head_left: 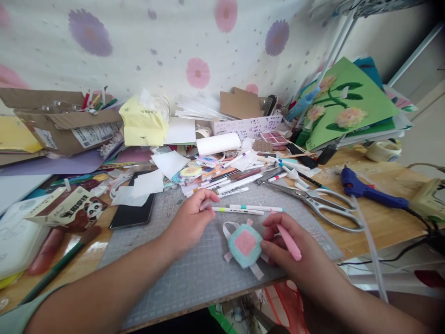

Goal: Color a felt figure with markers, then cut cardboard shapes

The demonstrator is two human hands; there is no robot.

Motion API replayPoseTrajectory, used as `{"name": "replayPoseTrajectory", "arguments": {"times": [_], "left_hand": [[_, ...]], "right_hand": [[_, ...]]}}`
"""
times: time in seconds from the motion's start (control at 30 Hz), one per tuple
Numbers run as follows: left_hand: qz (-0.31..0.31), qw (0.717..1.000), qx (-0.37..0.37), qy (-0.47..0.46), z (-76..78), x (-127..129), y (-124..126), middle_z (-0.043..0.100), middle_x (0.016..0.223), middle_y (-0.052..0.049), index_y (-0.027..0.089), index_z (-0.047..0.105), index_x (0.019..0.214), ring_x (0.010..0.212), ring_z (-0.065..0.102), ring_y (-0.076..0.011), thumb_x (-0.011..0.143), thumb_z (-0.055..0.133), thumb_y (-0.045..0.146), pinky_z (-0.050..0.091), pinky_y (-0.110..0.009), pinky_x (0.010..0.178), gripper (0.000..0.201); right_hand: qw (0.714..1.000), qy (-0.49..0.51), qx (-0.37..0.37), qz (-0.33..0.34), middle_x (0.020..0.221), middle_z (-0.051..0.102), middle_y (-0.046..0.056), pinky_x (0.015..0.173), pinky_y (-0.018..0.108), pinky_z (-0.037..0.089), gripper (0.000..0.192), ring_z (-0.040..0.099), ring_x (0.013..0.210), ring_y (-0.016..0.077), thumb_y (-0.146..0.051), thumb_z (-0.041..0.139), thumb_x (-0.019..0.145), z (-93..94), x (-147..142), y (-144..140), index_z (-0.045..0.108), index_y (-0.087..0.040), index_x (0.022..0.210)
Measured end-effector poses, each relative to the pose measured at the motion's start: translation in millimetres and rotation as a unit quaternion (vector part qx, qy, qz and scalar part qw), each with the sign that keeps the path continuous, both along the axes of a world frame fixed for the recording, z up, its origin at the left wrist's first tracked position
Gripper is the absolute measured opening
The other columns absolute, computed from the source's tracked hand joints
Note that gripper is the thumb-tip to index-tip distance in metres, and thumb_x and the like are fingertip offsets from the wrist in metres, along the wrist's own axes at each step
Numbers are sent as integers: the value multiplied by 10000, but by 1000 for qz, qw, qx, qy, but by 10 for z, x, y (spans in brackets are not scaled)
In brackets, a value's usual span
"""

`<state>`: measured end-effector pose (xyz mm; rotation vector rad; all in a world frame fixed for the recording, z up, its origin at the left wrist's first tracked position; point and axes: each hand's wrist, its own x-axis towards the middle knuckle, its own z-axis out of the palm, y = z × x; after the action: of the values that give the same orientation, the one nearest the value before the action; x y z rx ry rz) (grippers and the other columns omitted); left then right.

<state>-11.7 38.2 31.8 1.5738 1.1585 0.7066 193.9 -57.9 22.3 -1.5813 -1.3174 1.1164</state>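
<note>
1. The right hand (295,250) holds a pink pen (288,241) gripped between thumb and fingers, tip pointing up and away from the wrist, while its fingertips rest against the right edge of a small felt piece (245,244).
2. The felt piece, teal with a pink square in its middle and pale strips sticking out at the corners, lies flat on the grey cutting mat (194,273) between the two hands, touching the right one and just apart from the left.
3. The left hand (191,220) rests on the mat, loosely curled, its fingers pinched close at a white marker (238,211) lying just beyond them; I cannot tell whether it grips it.
4. Scissors (320,204) lie beyond the right hand, a blue glue gun (368,192) farther to its right.
5. The work seems paused at steadying the felt piece with pen in hand; marking it would call for turning the pen tip downward first.
</note>
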Motion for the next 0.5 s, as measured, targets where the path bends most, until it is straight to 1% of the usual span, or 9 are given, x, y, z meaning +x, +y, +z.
{"name": "replayPoseTrajectory", "arguments": {"times": [0.07,0.13,0.17,0.23,0.3,0.37,0.4,0.43,0.5], "left_hand": [[8,1000,15,-2,-17,-2,10,548,855,5,202,535,1025,775,515,-158,743,444,109,392,-267,681,311],[-2,1000,24,-1,-12,3,5,572,916,-18,195,546,1023,824,531,-170,769,416,115,410,-291,732,295],[-11,1000,25,-1,0,5,-3,581,930,-25,192,560,992,837,534,-176,790,426,137,411,-300,751,249],[-42,998,45,15,36,5,-28,579,936,-29,192,588,912,853,531,-188,807,484,194,403,-311,771,148],[-98,989,91,66,77,3,-56,551,944,-28,201,612,887,865,518,-202,792,560,249,398,-318,773,119],[-159,971,120,132,110,2,-87,517,985,-29,221,622,954,865,510,-209,763,637,325,405,-330,768,218],[-183,962,123,159,120,5,-104,504,1004,-29,233,617,992,869,510,-214,743,670,362,411,-335,767,286],[-199,956,119,178,127,11,-123,495,1018,-29,243,609,1024,883,511,-220,716,703,392,414,-342,774,355],[-213,947,118,209,128,29,-164,484,1034,-30,248,591,1057,918,514,-238,662,751,433,417,-355,794,465]], "right_hand": [[996,-82,28,34,778,600,-8,576,303,474,197,600,638,174,-267,627,778,38,57,1,539,-234,950],[988,-130,67,48,808,625,12,618,319,481,238,613,688,190,-304,644,794,98,149,19,576,-229,1009],[988,-128,78,46,815,635,17,629,320,482,272,613,702,193,-334,640,812,126,200,29,591,-232,1059],[994,-59,89,35,817,654,23,623,313,485,325,597,697,189,-410,579,873,163,292,44,612,-251,1154],[994,19,103,7,859,684,38,637,318,487,342,579,704,189,-457,506,918,167,340,46,650,-268,1164],[992,62,106,-21,894,701,52,670,332,487,321,581,734,200,-457,497,923,147,329,37,700,-260,1076],[992,77,92,-25,873,699,52,668,332,484,284,586,733,203,-441,525,910,135,304,33,711,-250,1009],[993,94,73,-26,818,687,40,644,323,480,223,587,707,199,-410,566,886,122,272,29,702,-242,941],[990,133,50,-19,672,614,-7,563,282,454,95,554,607,167,-329,636,823,102,199,30,637,-235,811]]}}
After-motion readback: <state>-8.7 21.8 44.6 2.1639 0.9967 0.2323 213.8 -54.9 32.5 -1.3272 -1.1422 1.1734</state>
